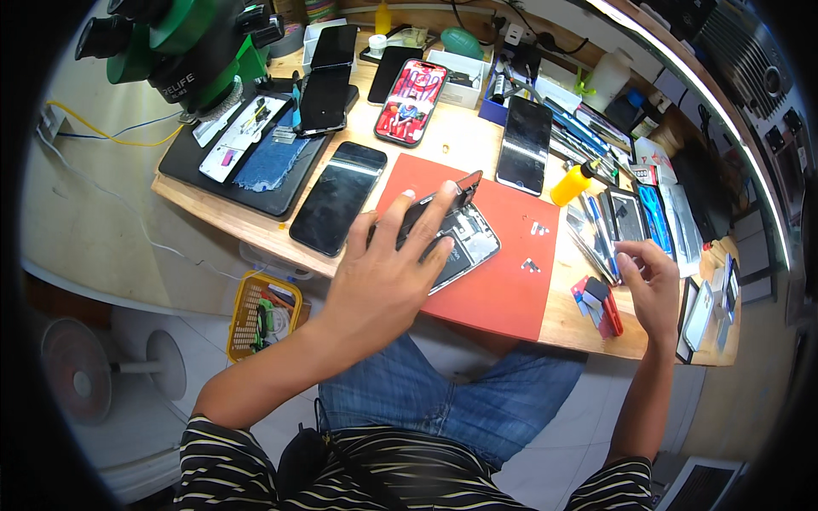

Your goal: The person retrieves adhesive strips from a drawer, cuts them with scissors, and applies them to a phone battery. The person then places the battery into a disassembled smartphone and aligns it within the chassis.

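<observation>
An opened phone lies on the red mat, its battery and inner parts bare. Its dark screen panel is tilted up along the far left side. My left hand reaches over the phone, fingers bent around the raised panel; part of the grip is hidden. Small screws and metal pieces sit on the mat's right side. My right hand is beside the slim metal tools, thumb and forefinger pinched together. Whatever is between those fingertips is too small to make out.
A black phone lies left of the mat, a lit phone behind it, and another dark phone at the back right. A yellow bottle stands by the tools. A green microscope overhangs the back left.
</observation>
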`<act>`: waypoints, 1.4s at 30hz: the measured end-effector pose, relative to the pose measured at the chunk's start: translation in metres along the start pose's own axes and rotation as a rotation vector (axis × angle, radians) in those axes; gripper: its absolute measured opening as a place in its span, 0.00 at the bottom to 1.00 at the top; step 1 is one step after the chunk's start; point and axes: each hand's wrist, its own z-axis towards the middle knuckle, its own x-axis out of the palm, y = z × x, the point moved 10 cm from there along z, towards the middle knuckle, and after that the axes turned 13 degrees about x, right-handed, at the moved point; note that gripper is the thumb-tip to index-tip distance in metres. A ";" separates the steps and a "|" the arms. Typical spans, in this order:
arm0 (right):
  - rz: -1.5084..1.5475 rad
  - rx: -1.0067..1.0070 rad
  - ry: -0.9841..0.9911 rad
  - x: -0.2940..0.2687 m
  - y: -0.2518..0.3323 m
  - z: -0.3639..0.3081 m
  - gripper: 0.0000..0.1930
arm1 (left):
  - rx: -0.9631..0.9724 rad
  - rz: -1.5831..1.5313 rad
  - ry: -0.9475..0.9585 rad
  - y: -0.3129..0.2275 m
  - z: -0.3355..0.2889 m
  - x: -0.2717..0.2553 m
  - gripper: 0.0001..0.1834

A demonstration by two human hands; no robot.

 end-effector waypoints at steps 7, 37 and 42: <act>0.065 0.103 -0.016 -0.008 -0.036 -0.003 0.07 | -0.212 -0.334 -0.244 0.044 -0.023 -0.023 0.23; -0.101 -0.696 0.175 0.046 0.131 -0.109 0.10 | -0.175 -0.453 -0.214 0.038 -0.053 0.007 0.46; 0.135 -0.874 -0.083 0.054 0.200 -0.154 0.08 | -0.210 -0.438 -0.188 0.037 -0.054 0.011 0.47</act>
